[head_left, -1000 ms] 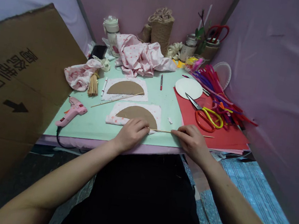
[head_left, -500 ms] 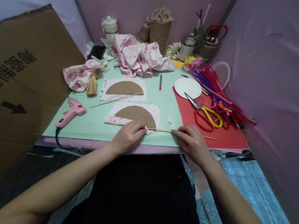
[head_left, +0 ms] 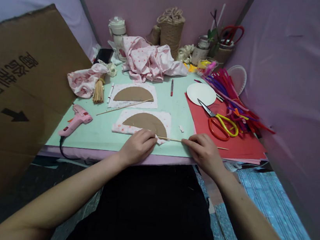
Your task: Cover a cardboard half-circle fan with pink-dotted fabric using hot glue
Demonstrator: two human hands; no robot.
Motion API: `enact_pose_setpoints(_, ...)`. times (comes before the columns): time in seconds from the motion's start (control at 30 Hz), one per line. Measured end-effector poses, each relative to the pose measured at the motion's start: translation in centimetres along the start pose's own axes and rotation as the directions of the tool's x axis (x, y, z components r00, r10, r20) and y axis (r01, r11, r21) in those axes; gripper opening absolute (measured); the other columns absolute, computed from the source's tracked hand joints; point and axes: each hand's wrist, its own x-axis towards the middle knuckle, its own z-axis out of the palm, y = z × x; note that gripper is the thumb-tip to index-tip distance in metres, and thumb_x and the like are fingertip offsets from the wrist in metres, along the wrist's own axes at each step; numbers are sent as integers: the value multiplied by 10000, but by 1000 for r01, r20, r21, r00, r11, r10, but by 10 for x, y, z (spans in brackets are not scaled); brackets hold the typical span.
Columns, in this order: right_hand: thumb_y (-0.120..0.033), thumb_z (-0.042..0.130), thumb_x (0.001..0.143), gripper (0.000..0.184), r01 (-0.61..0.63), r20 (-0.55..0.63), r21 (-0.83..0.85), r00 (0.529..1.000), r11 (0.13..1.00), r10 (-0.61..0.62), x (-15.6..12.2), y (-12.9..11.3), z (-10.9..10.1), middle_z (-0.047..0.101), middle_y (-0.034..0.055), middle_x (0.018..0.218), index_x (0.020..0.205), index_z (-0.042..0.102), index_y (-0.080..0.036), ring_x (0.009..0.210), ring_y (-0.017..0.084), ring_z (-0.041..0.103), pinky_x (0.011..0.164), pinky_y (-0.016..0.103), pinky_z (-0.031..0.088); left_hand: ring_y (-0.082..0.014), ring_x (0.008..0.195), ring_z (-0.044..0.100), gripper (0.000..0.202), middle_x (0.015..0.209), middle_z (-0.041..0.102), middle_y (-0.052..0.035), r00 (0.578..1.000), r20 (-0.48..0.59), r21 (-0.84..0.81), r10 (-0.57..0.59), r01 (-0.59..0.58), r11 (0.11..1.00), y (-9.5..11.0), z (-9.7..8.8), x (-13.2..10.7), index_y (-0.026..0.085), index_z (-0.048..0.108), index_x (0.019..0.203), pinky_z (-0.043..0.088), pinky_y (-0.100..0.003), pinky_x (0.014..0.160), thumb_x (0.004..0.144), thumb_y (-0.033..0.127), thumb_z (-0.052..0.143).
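Closed over the folded lower edge of a pink-patterned fabric piece (head_left: 123, 129), my left hand (head_left: 138, 147) presses it at the straight side of a cardboard half-circle (head_left: 146, 121). A thin wooden skewer (head_left: 173, 139) runs from the fabric fold out to the right. My right hand (head_left: 203, 151) pinches this skewer, and its far end sticks out beyond the fingers over red paper. The skewer's left end is hidden by the fabric and my left hand. Behind lies a second cardboard half-circle (head_left: 134, 94) on fabric, with another skewer (head_left: 120, 108) across its corner.
A pink glue gun (head_left: 75, 120) and a skewer bundle (head_left: 99, 91) lie left, beside a large cardboard sheet (head_left: 31, 91). Scissors (head_left: 218, 122) rest on red paper (head_left: 241, 148) at right, near a white paper plate (head_left: 200, 94) and pipe cleaners (head_left: 239, 103). Crumpled fabric (head_left: 150, 59) lies behind.
My right hand and the skewer have shifted slightly to the left, toward the fabric fold. My left hand stays in place.
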Motion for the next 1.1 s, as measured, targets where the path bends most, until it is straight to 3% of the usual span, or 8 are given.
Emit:
enact_pose_setpoints(0.9,-138,480,958,300,-16,28,12,999,1000,16,-1,-1,-1,639,111,929,1145,703,-210,849,221,557,726,370,467,-199,863,591,172,933,650,-110,1000,-7,12,-9,9,1000,3,-1,3,153,633,952,518,-345,765,949,111,466)
enact_pose_setpoints(1.0,-150,475,961,304,-31,37,24,999,999,31,-1,-1,-1,640,112,924,1141,710,-214,853,226,563,729,377,473,-211,922,609,174,990,664,-131,1000,6,6,-16,16,1000,7,-9,3,136,628,1037,527,-354,806,944,111,483)
enact_pose_setpoints(1.1,-160,470,967,297,-29,40,29,999,999,28,-2,-2,-1,640,115,925,1135,712,-205,855,227,566,730,377,476,-222,979,620,204,1042,669,-125,994,-22,64,-106,107,992,4,-32,-2,153,617,1118,525,-364,853,938,149,523)
